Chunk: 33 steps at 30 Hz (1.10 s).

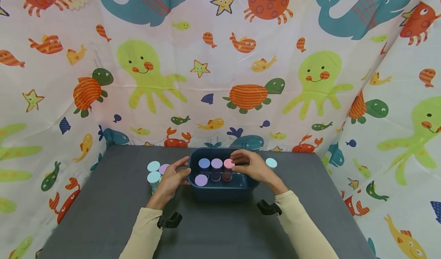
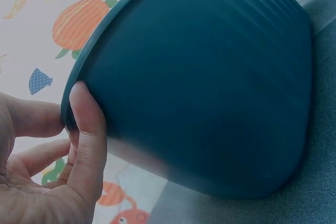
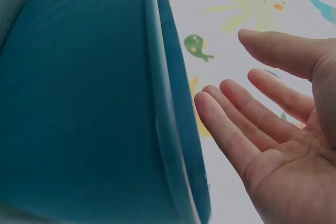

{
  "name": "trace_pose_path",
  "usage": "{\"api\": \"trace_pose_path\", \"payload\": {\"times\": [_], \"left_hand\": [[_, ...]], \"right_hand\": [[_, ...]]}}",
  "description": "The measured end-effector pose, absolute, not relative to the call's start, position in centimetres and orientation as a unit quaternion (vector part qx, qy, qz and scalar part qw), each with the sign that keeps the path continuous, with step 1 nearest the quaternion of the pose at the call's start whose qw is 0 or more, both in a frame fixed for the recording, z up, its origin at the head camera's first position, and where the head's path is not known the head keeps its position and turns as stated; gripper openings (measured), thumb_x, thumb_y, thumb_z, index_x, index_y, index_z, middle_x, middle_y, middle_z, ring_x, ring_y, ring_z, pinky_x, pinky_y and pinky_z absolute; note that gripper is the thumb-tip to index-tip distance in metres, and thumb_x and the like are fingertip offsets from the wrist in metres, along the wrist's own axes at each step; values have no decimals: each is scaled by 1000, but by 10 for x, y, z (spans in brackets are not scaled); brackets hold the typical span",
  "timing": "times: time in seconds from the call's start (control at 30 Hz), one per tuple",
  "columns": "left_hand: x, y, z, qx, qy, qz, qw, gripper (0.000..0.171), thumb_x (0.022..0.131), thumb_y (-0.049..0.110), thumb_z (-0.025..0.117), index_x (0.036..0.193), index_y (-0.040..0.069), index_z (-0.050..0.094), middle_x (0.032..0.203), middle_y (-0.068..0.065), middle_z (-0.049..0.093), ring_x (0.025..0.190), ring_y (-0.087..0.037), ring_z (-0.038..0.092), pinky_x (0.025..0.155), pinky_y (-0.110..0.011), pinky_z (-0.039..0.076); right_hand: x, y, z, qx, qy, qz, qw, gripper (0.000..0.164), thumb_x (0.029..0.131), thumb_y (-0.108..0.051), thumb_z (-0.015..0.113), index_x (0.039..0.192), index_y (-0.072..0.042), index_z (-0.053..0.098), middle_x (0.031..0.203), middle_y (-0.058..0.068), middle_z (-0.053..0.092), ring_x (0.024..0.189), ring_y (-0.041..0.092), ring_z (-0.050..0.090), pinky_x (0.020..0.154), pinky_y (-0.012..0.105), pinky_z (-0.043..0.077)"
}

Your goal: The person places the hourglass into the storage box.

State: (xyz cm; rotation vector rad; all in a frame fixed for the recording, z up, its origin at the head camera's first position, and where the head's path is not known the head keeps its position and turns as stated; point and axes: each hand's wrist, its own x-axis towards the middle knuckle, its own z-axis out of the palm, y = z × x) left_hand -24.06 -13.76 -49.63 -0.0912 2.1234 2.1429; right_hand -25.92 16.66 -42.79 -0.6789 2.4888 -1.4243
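Observation:
A dark blue plastic bin [image 1: 224, 194] stands on the table, and my left hand [image 1: 172, 180] pinches its left rim between thumb and fingers. Inside are small lidded jars: a blue-lidded jar [image 1: 204, 163], a purple-lidded jar [image 1: 216, 164] and a pink-lidded jar [image 1: 228, 164] in a row. Another purple-lidded jar [image 1: 201, 180] sits nearer the front left corner. My right hand [image 1: 253, 165] is over the bin's right side, fingertips close by the pink lid. In the right wrist view its fingers [image 3: 226, 129] are spread and relaxed, with nothing between them and the thumb.
Left of the bin, partly behind my left hand, stand several jars, among them a mint-lidded jar [image 1: 154, 177] and a purple lid [image 1: 164, 169]. One mint-lidded jar [image 1: 271, 163] stands right of the bin. A sea-animal curtain [image 1: 206, 109] hangs behind the grey table [image 1: 113, 213].

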Motion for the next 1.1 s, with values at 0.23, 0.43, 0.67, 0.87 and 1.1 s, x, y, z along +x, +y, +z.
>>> {"api": "trace_pose_path", "payload": {"times": [0.23, 0.43, 0.67, 0.87, 1.1], "left_hand": [[-240, -137, -496, -21, 700, 711, 61, 52, 96, 5, 58, 146, 13, 46, 132, -13, 43, 84, -18, 56, 60, -26, 56], [-239, -138, -496, -25, 704, 707, 61, 52, 96, 7, 59, 146, 13, 46, 133, -14, 43, 82, -17, 56, 60, -26, 56], [-238, -138, -495, -27, 704, 706, 67, 51, 96, 7, 60, 145, 14, 47, 135, -14, 43, 81, -16, 56, 60, -26, 55], [-237, -138, -494, -23, 704, 707, 63, 51, 96, 8, 60, 145, 14, 48, 135, -14, 43, 74, -15, 57, 60, -25, 55], [-237, -138, -494, -26, 705, 706, 63, 52, 95, 8, 61, 145, 13, 48, 135, -14, 43, 74, -17, 59, 61, -26, 56]], "right_hand": [[-256, 191, -432, -181, 849, -491, 69, 40, 92, -14, 69, 130, -5, 58, 129, 21, 62, 119, 36, 61, 93, 43, 56], [-252, 216, -436, -151, 859, -488, 28, 37, 94, -22, 67, 128, -8, 60, 126, 14, 65, 116, 29, 64, 95, 44, 54], [-239, 235, -425, -112, 860, -496, -36, 34, 93, -12, 66, 125, 0, 60, 122, 23, 65, 112, 36, 63, 85, 22, 55], [-240, 252, -429, -83, 841, -532, -52, 34, 96, -13, 63, 127, -1, 58, 126, 23, 61, 113, 27, 62, 82, 13, 51], [-255, 270, -461, -25, 842, -528, -105, 38, 94, -21, 67, 127, -4, 60, 125, 18, 63, 97, -7, 57, 80, 10, 49]]}}
